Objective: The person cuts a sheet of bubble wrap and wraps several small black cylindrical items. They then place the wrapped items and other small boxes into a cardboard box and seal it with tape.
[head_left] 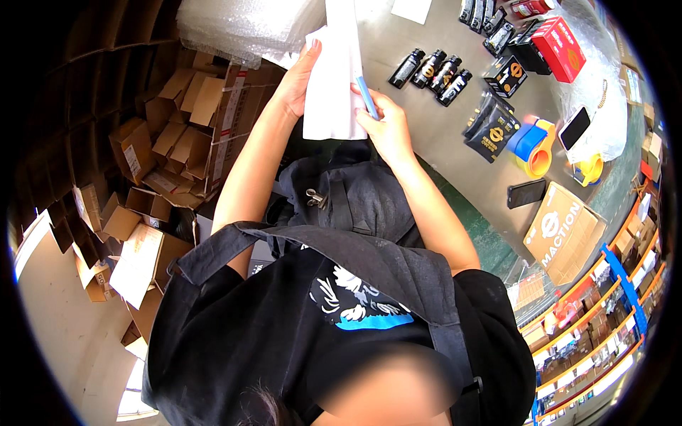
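Both my hands are at a long stack or strip of white paper (334,99) by the near edge of the table. On its left side, my left hand (297,79) grips the paper with the thumb up along the edge. My right hand (386,122) is closed at the paper's right side around a slim blue pen-like tool (366,96), whose exact kind I cannot make out. Right of that hand, several small black bottles (430,72) lie in a row on the grey table (408,117). Some right-hand fingers are hidden behind the paper.
Bubble wrap (241,28) lies at the far left. To the right are black pouches (491,131), a red box (561,48), a black box (505,75), a tape dispenser (538,153), phones (526,194) and a carton (565,231). Open cartons (170,135) pile up at left.
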{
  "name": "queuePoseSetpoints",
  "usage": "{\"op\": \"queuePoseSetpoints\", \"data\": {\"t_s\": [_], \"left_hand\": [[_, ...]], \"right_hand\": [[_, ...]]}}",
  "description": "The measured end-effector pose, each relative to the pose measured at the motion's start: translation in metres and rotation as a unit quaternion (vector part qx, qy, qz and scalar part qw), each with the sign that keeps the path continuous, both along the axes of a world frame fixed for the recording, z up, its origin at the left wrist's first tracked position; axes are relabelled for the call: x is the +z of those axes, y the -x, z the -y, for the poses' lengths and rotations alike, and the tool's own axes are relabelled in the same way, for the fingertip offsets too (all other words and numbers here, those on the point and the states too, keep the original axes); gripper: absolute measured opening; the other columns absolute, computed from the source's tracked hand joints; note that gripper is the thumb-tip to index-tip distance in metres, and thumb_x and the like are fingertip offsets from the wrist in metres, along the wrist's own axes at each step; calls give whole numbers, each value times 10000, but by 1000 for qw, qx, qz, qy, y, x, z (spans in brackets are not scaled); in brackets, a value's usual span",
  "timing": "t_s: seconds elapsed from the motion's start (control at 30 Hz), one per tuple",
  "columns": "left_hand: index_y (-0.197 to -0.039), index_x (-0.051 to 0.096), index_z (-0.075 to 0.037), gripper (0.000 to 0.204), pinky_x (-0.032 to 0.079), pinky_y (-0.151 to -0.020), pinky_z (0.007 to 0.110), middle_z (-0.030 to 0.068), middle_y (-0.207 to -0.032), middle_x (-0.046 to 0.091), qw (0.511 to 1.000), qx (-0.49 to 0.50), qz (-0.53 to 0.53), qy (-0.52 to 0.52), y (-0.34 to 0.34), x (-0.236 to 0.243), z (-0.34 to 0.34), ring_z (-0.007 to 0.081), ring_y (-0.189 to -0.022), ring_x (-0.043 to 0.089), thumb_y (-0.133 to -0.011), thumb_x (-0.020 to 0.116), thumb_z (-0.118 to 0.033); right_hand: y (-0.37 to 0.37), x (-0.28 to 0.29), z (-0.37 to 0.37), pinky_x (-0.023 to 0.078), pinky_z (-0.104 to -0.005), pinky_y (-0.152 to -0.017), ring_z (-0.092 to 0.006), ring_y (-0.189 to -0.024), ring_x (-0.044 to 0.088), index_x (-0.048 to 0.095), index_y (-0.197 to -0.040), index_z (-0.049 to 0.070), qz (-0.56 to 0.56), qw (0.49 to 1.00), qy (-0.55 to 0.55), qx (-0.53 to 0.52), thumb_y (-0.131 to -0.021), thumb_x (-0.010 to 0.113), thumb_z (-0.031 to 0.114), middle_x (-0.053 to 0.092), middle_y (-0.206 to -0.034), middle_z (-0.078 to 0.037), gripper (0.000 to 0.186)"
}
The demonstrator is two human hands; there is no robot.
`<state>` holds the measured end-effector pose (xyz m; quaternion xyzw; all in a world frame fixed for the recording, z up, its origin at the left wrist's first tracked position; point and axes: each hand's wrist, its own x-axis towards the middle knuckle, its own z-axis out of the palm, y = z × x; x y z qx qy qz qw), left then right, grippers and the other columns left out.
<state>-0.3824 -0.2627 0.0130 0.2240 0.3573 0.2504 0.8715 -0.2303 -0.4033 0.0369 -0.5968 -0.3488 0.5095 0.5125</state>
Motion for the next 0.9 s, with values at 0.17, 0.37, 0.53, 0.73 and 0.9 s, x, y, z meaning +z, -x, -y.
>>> {"op": "queuePoseSetpoints", "data": {"t_s": [0.17, 0.37, 0.53, 0.73, 0.9], "left_hand": [[-1354, 390, -99, 614, 583, -861, 412, 112, -1193, 595, 1000, 11, 6, -25, -4, 21, 6, 230, -1047, 648, -924, 603, -481], [-1395, 370, -121, 663, 576, -853, 385, 93, -1201, 589, 996, 6, -8, -89, -15, 40, 13, 205, -1033, 634, -897, 662, -446], [-1398, 396, -109, 662, 567, -774, 354, 123, -1136, 632, 951, -25, -204, -233, -20, 30, 8, 206, -970, 654, -867, 735, -314], [-1210, 611, -43, 513, 496, -860, 412, 131, -1155, 643, 728, -231, -432, -480, -8, -49, -30, 311, -987, 632, -780, 792, -256], [-1087, 717, -109, 472, 453, -867, 411, 108, -1188, 594, 519, -200, -600, -575, -30, -26, -31, 320, -1061, 576, -665, 833, -286]], "right_hand": [[2, 21, 3, 484, -267, -706, -142, -753, 594, 693, -1165, 98, 97, 994, -2, -41, -793, 632, 54, 633, -976, -81, 379], [4, 25, 8, 497, -283, -741, -179, -828, 630, 678, -1149, 46, 102, 993, -15, -61, -813, 629, 66, 646, -1041, -108, 341], [5, -4, 17, 488, -314, -861, -211, -954, 609, 578, -1253, 7, 68, 996, 0, -60, -867, 606, 85, 561, -1150, -135, 395], [-19, -54, 15, 533, -322, -659, -220, -721, 627, 354, -1412, -13, 122, 991, -10, -50, -988, 450, 55, 574, -986, -159, 441], [-36, -31, -7, 508, -350, -566, -218, -625, 632, 435, -1241, -13, 159, 983, 85, 30, -1005, 450, 113, 633, -809, -124, 268]]}}
